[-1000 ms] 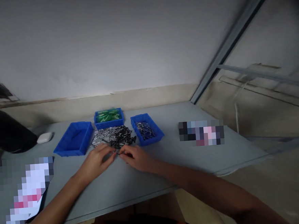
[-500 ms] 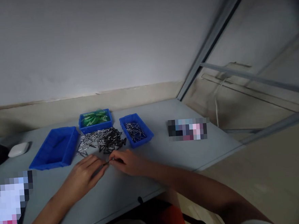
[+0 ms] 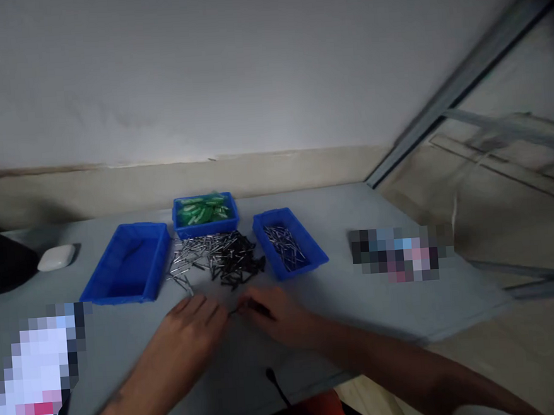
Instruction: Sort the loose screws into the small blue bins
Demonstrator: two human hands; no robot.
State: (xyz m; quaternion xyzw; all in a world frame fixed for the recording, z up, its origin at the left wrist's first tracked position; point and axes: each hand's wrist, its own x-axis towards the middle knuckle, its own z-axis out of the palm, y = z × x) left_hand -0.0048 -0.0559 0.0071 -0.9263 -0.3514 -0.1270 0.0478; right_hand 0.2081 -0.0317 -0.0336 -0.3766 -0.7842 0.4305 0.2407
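Observation:
My left hand and my right hand are close together over the table, in front of a pile of thin metal rods and small black pieces. Between the fingertips runs a thin dark rod, pinched from both sides. Its ends are hidden in the fingers. The left hand's back faces up and covers most of its grip. Behind the right hand, a blue bin holds many metal rods.
To the left is a blue bin with its bottom showing. At the back, another blue bin holds green pieces. A white case lies far left. Blurred-out items lie right, and a metal frame rises beyond.
The view has turned left, so the bins and pile appear farther right. My left hand has rolled so more of its back shows. Both hands still pinch the rod.

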